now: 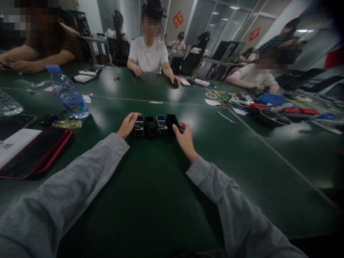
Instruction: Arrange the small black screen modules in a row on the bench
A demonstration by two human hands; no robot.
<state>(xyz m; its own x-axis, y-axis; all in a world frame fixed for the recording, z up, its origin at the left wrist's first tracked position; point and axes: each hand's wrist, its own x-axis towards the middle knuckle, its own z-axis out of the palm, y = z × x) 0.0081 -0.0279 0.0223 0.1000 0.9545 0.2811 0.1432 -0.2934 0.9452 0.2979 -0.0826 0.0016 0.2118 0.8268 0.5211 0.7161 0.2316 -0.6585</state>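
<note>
Four-sided small devices stand side by side in a row on the green table [145, 186]. At the left end is a small circuit board with a screen [139, 126], then a black device casing [151, 126], a second circuit board with a screen [161, 125], and a plain black case [171, 121] at the right end. My left hand [127, 125] lies along the left board's side, fingers stretched out, tips at its top edge. Around the right edge of the black case, my right hand [186, 139] has its thumb in front and fingers beside it.
To the left are a water bottle [68, 95], a red-cased phone [37, 148] and a small plastic packet [67, 124]. A wrench [226, 117] and a heap of cables [228, 98] lie right. A person in white [148, 53] sits opposite, hand on a mouse [175, 84].
</note>
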